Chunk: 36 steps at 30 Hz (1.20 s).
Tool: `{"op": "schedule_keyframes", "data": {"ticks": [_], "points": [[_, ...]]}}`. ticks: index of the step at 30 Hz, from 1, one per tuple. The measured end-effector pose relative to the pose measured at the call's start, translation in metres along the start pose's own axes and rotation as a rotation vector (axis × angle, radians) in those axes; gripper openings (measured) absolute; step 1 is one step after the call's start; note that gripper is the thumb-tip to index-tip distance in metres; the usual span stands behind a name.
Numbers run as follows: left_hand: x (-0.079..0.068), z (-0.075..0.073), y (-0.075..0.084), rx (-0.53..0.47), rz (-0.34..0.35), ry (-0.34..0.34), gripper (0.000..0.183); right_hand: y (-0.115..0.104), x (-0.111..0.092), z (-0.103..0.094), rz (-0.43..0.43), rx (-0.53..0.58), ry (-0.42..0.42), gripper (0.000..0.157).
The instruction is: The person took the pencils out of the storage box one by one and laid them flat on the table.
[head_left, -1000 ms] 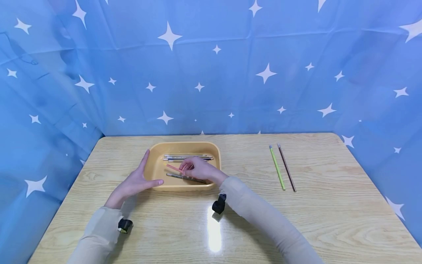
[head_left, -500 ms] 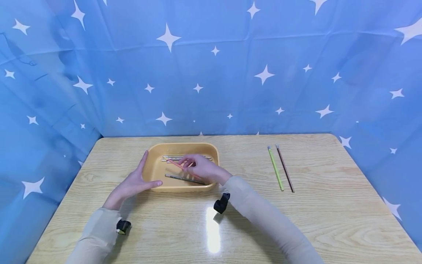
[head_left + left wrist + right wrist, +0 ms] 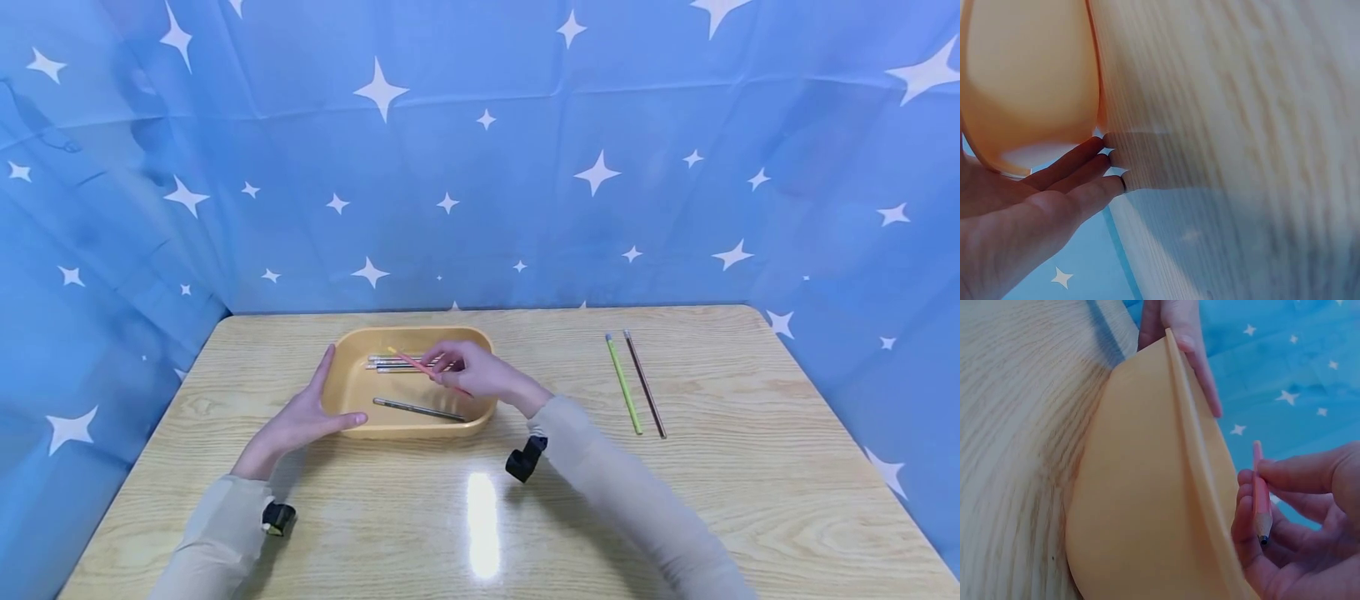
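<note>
My right hand (image 3: 476, 371) pinches a pink pencil (image 3: 411, 362) between thumb and fingers, over the yellow tray (image 3: 352, 427). In the right wrist view the pencil's sharpened dark tip points toward the camera. At the tray's left end my left hand (image 3: 303, 417) rests with fingers spread straight and thumb along the front rim; the left wrist view shows its fingers against the tray's outside. Inside the tray, several pencils (image 3: 386, 364) lie side by side at the back, partly hidden by the right hand. One dark pencil (image 3: 420, 409) lies apart near the front wall.
On the wooden table (image 3: 720, 467), right of the tray, a green pencil (image 3: 624, 383) and a brown pencil (image 3: 645, 383) lie nearly parallel. A blue curtain with white stars (image 3: 525, 167) hangs behind the table and along its sides.
My right hand has lifted the pink pencil from near the tray's floor and moved slightly up and right with it. The left hand has stayed at the tray's end.
</note>
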State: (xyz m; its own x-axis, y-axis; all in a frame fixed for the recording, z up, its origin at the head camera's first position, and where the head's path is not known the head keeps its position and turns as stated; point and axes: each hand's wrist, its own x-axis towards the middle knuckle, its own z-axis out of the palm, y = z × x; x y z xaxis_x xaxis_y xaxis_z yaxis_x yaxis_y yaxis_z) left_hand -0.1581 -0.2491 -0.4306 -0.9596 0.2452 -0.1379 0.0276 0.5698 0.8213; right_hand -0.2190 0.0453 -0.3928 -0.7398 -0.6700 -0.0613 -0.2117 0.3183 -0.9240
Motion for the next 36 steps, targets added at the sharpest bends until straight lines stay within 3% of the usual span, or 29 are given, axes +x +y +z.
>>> {"op": "schedule_keyframes", "data": {"ticks": [9, 17, 36], "points": [[-0.001, 0.0, 0.0, 0.0, 0.009, -0.003, 0.121, -0.003, -0.019, -0.02, 0.015, -0.042, 0.003, 0.026], [-0.002, 0.0, 0.0, 0.011, 0.015, -0.007, 0.121, 0.0, -0.044, -0.039, -0.025, -0.077, -0.02, 0.025], [-0.002, 0.0, 0.001, 0.014, 0.016, -0.006, 0.12, 0.028, -0.098, -0.07, 0.024, -0.145, 0.02, 0.027]]}}
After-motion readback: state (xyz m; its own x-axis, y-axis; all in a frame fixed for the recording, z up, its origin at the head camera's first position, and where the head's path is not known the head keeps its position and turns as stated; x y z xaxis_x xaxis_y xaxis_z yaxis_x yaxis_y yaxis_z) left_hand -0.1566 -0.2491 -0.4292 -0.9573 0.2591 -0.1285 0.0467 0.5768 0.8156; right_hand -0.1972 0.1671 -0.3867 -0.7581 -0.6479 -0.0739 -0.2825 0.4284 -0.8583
